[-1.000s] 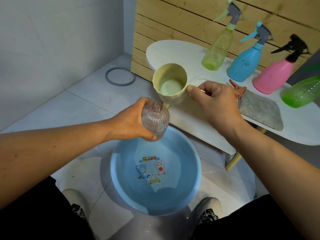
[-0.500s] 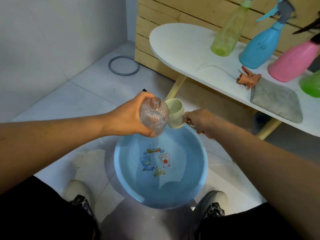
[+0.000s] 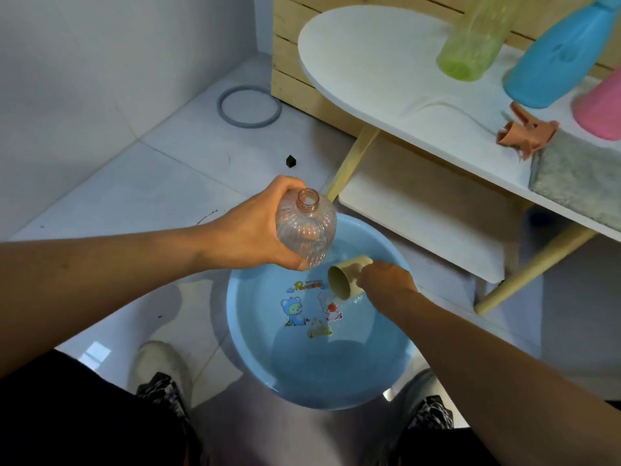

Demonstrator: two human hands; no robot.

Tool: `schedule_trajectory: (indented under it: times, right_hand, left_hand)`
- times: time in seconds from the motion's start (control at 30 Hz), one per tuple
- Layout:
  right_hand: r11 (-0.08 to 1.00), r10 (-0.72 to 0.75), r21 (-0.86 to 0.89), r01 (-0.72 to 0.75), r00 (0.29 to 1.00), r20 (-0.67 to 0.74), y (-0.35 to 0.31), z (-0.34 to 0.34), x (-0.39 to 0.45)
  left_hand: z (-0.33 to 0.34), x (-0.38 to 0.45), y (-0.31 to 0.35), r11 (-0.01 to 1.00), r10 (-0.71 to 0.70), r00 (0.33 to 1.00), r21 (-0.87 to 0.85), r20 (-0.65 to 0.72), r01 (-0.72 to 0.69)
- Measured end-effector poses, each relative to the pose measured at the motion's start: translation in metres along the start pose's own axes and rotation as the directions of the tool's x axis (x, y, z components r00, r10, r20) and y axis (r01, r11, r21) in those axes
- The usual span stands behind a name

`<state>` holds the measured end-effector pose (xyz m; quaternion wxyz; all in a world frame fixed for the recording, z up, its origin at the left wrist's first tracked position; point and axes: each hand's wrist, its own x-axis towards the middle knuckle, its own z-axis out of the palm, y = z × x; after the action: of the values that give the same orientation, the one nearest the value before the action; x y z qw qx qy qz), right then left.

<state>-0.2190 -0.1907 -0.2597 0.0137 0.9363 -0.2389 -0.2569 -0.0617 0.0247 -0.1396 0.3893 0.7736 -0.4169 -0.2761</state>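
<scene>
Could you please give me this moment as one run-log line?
left hand holds uncapped bottle over basin | right hand holds cup tilted in basin

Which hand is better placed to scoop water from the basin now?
Right hand: it grips the beige cup, tipped on its side inside the blue basin. The left hand holds the open clear bottle above.

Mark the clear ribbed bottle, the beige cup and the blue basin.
Clear ribbed plastic bottle (image 3: 307, 233): head view, ribbed shoulder below the neck.
Beige plastic cup (image 3: 339, 280): head view, inner wall at the mouth.
Round blue plastic basin (image 3: 245, 334): head view, left inner wall.
</scene>
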Motion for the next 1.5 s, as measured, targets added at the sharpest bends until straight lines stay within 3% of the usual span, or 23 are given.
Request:
schedule_trajectory:
  times: [0.23, 0.3, 0.37, 0.43, 0.53, 0.73, 0.83, 1.07, 1.3, 1.5]
  right_hand:
    - [0.997, -0.013, -0.076, 0.017, 0.999, 0.048, -0.011, 0.022, 0.000]
    - [1.000, 0.000, 0.012, -0.001, 0.995, 0.097, -0.017, 0.027, -0.001]
    - [0.975, 0.034, 0.211, -0.065, 0.988, 0.148, -0.021, 0.034, 0.000]
    - [0.892, 0.061, 0.430, -0.143, 0.978, 0.198, -0.022, 0.038, -0.001]
    - [0.650, 0.102, 0.715, -0.258, 0.962, 0.255, -0.018, 0.034, -0.005]
    - [0.305, 0.114, 0.887, -0.347, 0.938, 0.328, -0.007, 0.004, -0.023]
    - [0.210, 0.166, 0.928, -0.309, 0.946, 0.277, -0.002, -0.025, -0.034]
    - [0.330, 0.187, 0.943, -0.046, 0.982, -0.018, 0.023, -0.124, -0.076]
    - [0.409, 0.292, 0.907, 0.101, 0.927, -0.235, 0.044, -0.213, -0.122]
    - [0.448, 0.330, 0.870, 0.204, 0.867, -0.373, 0.049, -0.244, -0.142]
  left_hand:
    - [0.004, 0.005, -0.005, 0.999, -0.030, 1.000, 0.012, 0.002, 0.030]
    - [0.005, 0.006, -0.003, 1.000, -0.026, 1.000, 0.010, 0.005, 0.025]
    - [0.005, 0.006, -0.002, 1.000, -0.019, 1.000, 0.008, 0.009, 0.019]
    - [0.004, 0.007, -0.001, 1.000, -0.013, 1.000, 0.003, 0.010, 0.013]
    - [0.001, 0.006, 0.001, 1.000, -0.013, 1.000, 0.007, 0.007, 0.012]
    - [-0.006, -0.001, 0.008, 1.000, -0.002, 1.000, 0.001, -0.004, 0.002]
    - [-0.014, -0.006, 0.015, 1.000, 0.010, 1.000, -0.011, -0.014, -0.010]
    - [-0.040, -0.016, 0.042, 1.000, 0.029, 0.999, 0.002, -0.045, -0.029]
    - [-0.054, -0.023, 0.066, 0.999, 0.053, 0.997, -0.009, -0.062, -0.053]
    - [-0.039, -0.017, 0.070, 0.998, 0.053, 0.995, -0.041, -0.088, -0.057]
